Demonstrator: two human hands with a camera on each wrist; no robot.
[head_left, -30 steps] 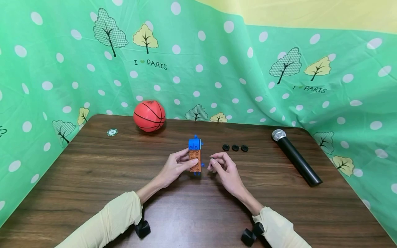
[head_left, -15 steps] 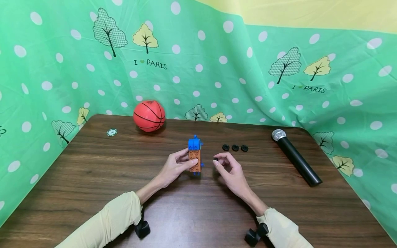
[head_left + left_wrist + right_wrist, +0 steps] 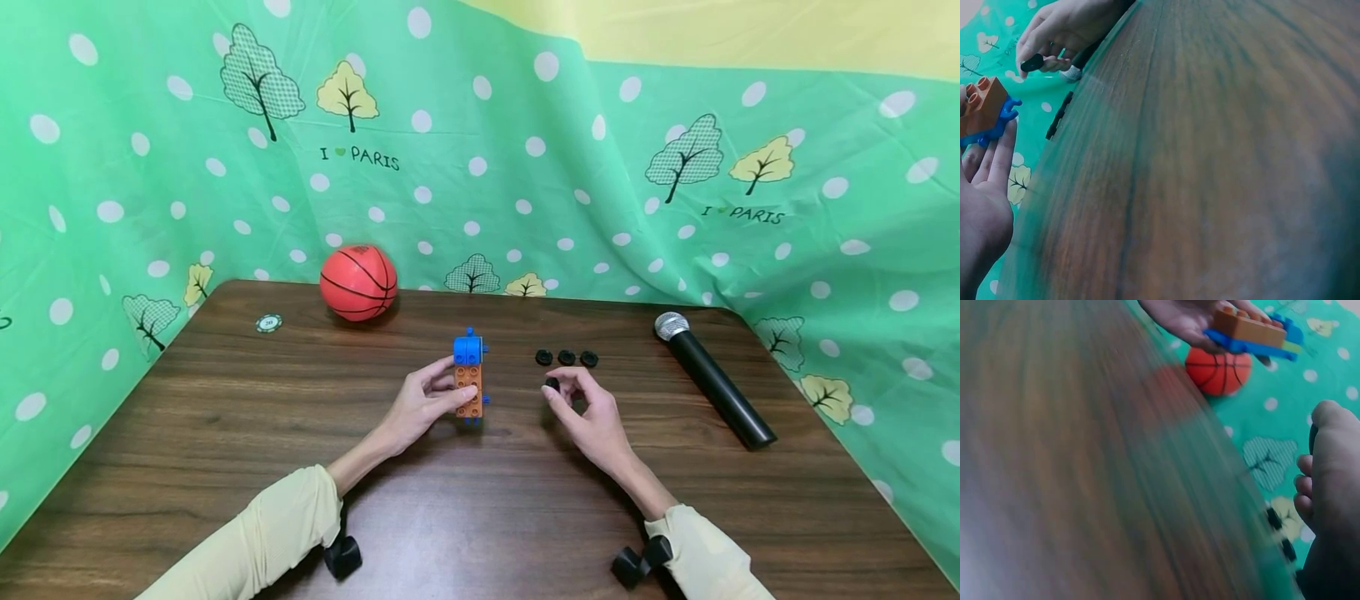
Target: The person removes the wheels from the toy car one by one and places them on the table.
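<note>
My left hand (image 3: 420, 408) holds a toy block vehicle (image 3: 468, 354) above the table, thumb on top and fingers beneath. Orange studded bricks and a rounded blue brick sit on its blue base (image 3: 1254, 348), and small blue axle stubs stick out at the side. To the right, my right hand (image 3: 600, 425) pinches a small black toy wheel (image 3: 1032, 62) between thumb and forefinger, apart from the vehicle. Just beyond that hand, three more black wheels (image 3: 567, 357) lie in a row on the table. In the right wrist view the pinched wheel is mostly hidden.
A red toy basketball (image 3: 358, 282) stands at the back left, with a poker chip (image 3: 268, 323) to its left. A black microphone (image 3: 716, 383) lies slanted at the right of the wooden table (image 3: 247, 417). Behind hangs a green patterned cloth (image 3: 450, 158).
My right hand has moved to the right with the pinched wheel, away from the vehicle and closer to the row of wheels. The left hand keeps holding the vehicle in nearly the same spot.
</note>
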